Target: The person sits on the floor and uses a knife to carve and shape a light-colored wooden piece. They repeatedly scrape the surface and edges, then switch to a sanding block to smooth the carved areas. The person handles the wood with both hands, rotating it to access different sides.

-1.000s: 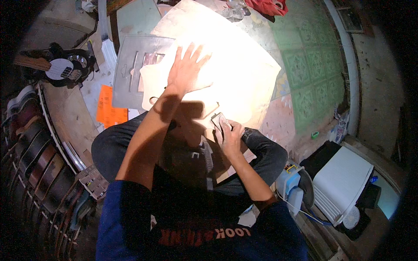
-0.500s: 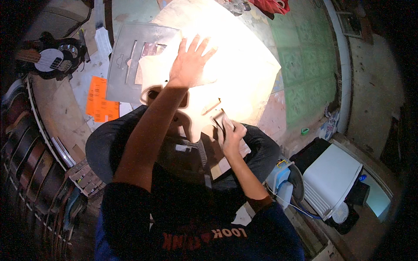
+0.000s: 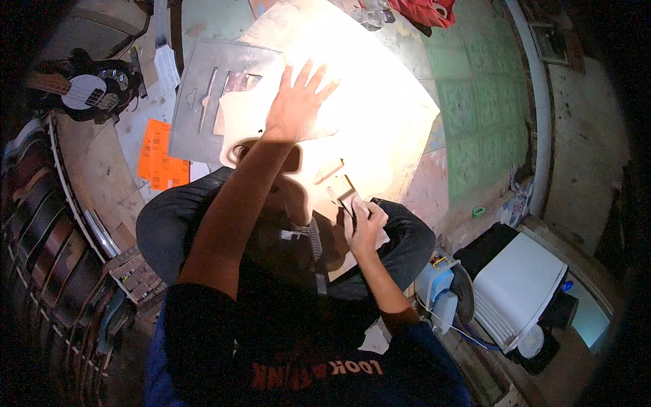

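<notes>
Person sits with knees apart in dark trousers (image 3: pixel 178 227), pale guitar body (image 3: pixel 319 150) at the lap, under a bright lamp glare. Left hand (image 3: pixel 297 105): palm down on the guitar body, fingers spread wide, nothing gripped. Right hand (image 3: pixel 366 227): fingers curled round a small block (image 3: pixel 347 191), thumb and fingers closed on its sides. Block sits at the guitar body's near right edge, just below a short slot; cannot tell if its face makes contact. Left forearm crosses above a dark cavity in the guitar body. Pale sheet (image 3: pixel 415 112) lies under it; grey plastic panel (image 3: pixel 184 102) shows to the left, orange paper (image 3: pixel 157 154) beyond that. Dark bass guitar (image 3: pixel 112 100) farther left. White box (image 3: pixel 525 278) lower right.
</notes>
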Motion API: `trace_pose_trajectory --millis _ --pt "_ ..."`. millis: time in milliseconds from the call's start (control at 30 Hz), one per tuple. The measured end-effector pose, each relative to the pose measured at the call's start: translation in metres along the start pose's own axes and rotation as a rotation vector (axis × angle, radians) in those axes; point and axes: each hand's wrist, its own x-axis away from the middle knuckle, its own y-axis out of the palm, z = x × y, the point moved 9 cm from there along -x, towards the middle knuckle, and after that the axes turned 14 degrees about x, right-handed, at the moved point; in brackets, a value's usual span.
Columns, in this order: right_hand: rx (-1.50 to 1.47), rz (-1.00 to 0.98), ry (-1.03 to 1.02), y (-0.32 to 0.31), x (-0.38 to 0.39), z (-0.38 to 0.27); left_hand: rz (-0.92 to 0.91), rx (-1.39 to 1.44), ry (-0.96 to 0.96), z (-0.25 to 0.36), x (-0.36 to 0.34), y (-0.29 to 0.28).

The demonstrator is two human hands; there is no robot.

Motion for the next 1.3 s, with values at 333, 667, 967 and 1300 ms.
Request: trace_pose_trajectory --millis 333,667,967,1300 --pt "0.029 0.079 -0.055 -0.004 -0.022 -0.022 -0.01 -0.005 -0.011 0.005 0.0 -0.002" --pt "-0.019 -0.031 0.048 0.007 -0.025 -0.02 -0.015 -0.044 -0.031 0.001 0.0 0.004" --pt "-0.023 -0.102 0.025 0.011 -0.031 -0.022 -0.068 -0.077 -0.047 0.006 0.003 0.001" --pt "-0.073 -0.066 -0.086 -0.006 -0.009 -0.006 -0.05 -0.092 -0.058 0.002 0.001 0.004"
